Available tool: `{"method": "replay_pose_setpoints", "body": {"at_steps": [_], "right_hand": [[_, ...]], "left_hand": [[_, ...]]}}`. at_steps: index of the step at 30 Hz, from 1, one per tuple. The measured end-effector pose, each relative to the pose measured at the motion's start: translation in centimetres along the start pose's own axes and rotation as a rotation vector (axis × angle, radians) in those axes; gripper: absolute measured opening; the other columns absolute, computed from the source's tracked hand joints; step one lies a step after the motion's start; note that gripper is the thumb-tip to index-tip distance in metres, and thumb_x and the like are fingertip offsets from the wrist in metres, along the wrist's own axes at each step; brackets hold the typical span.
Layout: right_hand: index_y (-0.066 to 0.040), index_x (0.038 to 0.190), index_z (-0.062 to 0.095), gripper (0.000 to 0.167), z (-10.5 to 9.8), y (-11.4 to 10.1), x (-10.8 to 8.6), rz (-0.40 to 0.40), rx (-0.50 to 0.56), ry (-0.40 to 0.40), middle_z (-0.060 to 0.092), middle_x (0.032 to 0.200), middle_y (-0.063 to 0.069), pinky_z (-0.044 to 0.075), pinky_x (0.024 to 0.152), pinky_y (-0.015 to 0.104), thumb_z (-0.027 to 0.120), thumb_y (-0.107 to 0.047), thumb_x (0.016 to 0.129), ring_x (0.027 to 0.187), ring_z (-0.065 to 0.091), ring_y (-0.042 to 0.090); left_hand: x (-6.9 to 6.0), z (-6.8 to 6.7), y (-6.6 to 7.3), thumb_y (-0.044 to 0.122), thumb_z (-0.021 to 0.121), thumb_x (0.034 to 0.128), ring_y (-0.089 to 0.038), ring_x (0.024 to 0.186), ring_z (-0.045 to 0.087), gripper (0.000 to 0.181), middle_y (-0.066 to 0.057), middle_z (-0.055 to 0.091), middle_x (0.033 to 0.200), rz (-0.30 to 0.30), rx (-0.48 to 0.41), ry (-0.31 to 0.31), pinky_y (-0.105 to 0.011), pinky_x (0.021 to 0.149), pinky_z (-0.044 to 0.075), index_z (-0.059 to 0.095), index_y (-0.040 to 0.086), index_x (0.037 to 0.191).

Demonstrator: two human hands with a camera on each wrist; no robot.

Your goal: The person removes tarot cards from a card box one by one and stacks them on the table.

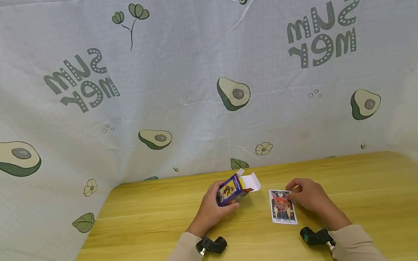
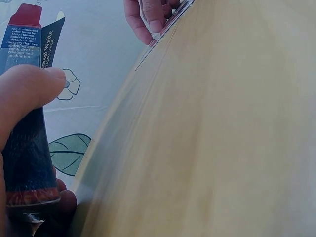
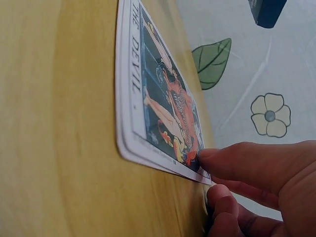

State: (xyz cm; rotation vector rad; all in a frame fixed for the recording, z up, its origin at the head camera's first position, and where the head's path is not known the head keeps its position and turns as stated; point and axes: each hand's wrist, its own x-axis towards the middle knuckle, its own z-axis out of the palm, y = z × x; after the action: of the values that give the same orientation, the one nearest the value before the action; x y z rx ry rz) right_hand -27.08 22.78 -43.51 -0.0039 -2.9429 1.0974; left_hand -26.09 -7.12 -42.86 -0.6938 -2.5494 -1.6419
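Note:
My left hand (image 1: 212, 209) grips a blue tarot card box (image 1: 228, 190), held tilted above the table with its top flap (image 1: 252, 181) standing open. In the left wrist view the thumb (image 2: 34, 89) lies across the side of that box. A thin stack of tarot cards (image 1: 283, 209) lies face up on the wood, "The Devil" on top. At its far right edge my right hand (image 1: 309, 195) pinches the cards; the right wrist view has the thumb (image 3: 217, 160) on the top face and fingers curled at the edge. Whatever is inside the box is hidden.
The wooden table (image 1: 137, 246) reaches back to a pale cloth (image 1: 187, 85) printed with avocados, leaves and lettering. A black wrist camera (image 1: 213, 244) sits on the left wrist, another wrist camera (image 1: 316, 236) on the right.

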Motion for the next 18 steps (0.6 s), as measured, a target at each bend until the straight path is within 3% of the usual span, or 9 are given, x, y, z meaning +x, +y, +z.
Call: {"method": "replay_pose_setpoints", "body": {"at_steps": [14,18], "right_hand": [[-0.001,0.106,0.066,0.027,0.01,0.04,-0.03,-0.014,-0.008,0.004,0.064,0.090,0.012,0.045,0.066,0.037,0.070,-0.017,0.086,0.077,0.054,0.024],[-0.001,0.108,0.065,0.028,-0.02,0.03,0.00,-0.010,-0.007,0.001,0.063,0.090,0.012,0.045,0.066,0.036,0.070,-0.018,0.086,0.077,0.054,0.024]], "left_hand": [[-0.07,-0.02,0.08,0.015,0.076,0.0821,-0.020,0.103,0.050,0.064,-0.009,0.052,0.120,-0.003,-0.002,0.004,-0.031,0.087,0.044,0.044,0.003,0.136],[0.16,0.13,-0.55,0.015,0.076,0.0818,-0.020,0.103,0.050,0.065,-0.008,0.052,0.120,-0.004,-0.003,0.004,-0.031,0.087,0.044,0.044,0.004,0.137]]}}
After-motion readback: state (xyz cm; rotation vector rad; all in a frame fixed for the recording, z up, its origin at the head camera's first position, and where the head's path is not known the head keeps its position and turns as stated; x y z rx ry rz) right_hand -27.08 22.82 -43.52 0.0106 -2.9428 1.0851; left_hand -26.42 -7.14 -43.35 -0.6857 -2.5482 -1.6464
